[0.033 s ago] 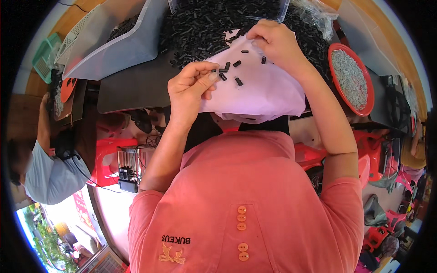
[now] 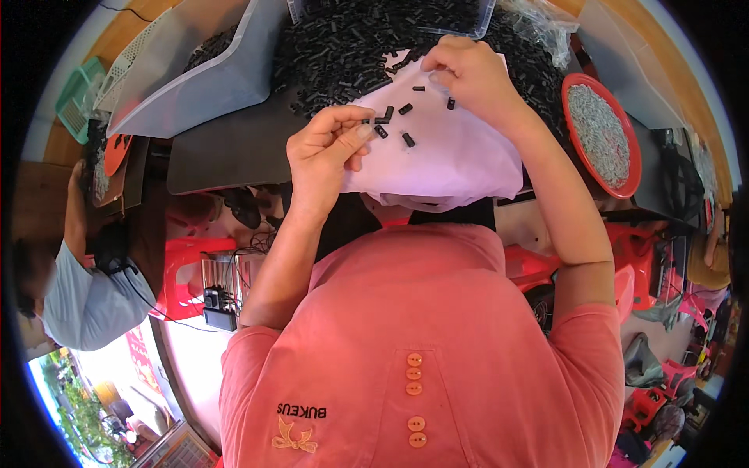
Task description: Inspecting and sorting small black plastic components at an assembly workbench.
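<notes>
My left hand point(image 2: 324, 152) pinches a small black plastic piece point(image 2: 366, 122) between thumb and forefinger, over the left side of a white cloth point(image 2: 445, 160). At the cloth's far side my right hand point(image 2: 472, 78) is closed, fingertips pressed together. Whatever those fingers may hold is hidden. Several loose black pieces lie on the cloth between my hands, among them a short ribbed one point(image 2: 409, 140) and a block with holes point(image 2: 406, 109). Just beyond, a large heap of similar black pieces point(image 2: 335, 58) reaches the cloth's far edge.
A translucent tub point(image 2: 234, 90) stands at the left on the dark table point(image 2: 226, 152). To the right, a red basin point(image 2: 567, 117) holds many small silvery metal parts point(image 2: 599, 136). Clear plastic bags point(image 2: 546, 31) lie at the far right. Another person point(image 2: 97, 296) sits at the left.
</notes>
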Tool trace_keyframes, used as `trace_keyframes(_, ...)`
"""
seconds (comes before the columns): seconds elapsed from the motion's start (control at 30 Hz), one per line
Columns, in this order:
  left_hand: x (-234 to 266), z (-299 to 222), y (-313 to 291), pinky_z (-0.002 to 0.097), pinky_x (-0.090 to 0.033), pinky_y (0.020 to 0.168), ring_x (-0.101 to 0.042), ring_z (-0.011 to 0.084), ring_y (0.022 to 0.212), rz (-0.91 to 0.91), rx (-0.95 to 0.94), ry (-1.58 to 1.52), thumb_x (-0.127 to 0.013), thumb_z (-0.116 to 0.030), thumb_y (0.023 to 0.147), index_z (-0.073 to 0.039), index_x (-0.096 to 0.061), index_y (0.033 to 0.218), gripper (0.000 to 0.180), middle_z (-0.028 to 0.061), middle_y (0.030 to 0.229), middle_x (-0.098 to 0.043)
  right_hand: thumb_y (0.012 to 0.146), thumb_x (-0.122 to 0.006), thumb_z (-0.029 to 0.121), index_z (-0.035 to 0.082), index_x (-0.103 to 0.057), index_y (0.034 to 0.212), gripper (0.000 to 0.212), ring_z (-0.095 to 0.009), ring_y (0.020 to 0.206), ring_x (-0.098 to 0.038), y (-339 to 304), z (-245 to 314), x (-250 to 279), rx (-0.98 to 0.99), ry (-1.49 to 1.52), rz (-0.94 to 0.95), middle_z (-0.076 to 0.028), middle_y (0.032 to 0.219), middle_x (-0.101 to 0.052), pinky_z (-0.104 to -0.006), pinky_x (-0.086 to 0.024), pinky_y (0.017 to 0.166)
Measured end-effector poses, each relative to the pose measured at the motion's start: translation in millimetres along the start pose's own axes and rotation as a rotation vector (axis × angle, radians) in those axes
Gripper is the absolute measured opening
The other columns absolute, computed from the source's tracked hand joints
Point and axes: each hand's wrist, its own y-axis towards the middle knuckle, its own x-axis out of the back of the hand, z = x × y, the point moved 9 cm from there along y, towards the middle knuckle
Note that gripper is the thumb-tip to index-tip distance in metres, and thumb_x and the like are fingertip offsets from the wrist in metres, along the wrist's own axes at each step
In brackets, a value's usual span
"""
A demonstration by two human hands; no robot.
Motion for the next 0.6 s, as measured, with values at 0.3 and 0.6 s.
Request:
trace_keyframes(0.3, -2, -2, 0, 0.0186, -0.036, 0.049, -0.051, 0.0053, 0.055, -0.006, 0.012, 0.036, -0.066, 0.001, 0.087, 0.002, -0.068, 0.102, 0.015, 0.001, 0.071, -0.06, 0.075, -0.069, 0.012, 0.008, -0.064, 0.084, 0.012, -0.025, 0.095, -0.058, -12, 17, -28, 0.107, -0.32, 0.022, -0.004, 0.091, -0.06, -0.0398, -0.039, 0.08)
trace_keyframes(0.6, -4, 1, 5, 0.019, -0.042, 0.049, -0.054, 0.0067, 0.057, 0.023, 0.078, -0.007, -0.066, 0.001, 0.086, 0.002, -0.069, 0.104, 0.018, 0.0024, 0.076, -0.063, 0.083, -0.063, 0.006, 0.003, -0.06, 0.085, 0.005, -0.013, 0.074, -0.063, -11, 13, -18, -0.141, 0.656, 0.107, -0.001, 0.079, -0.064, -0.0283, -0.048, 0.066)
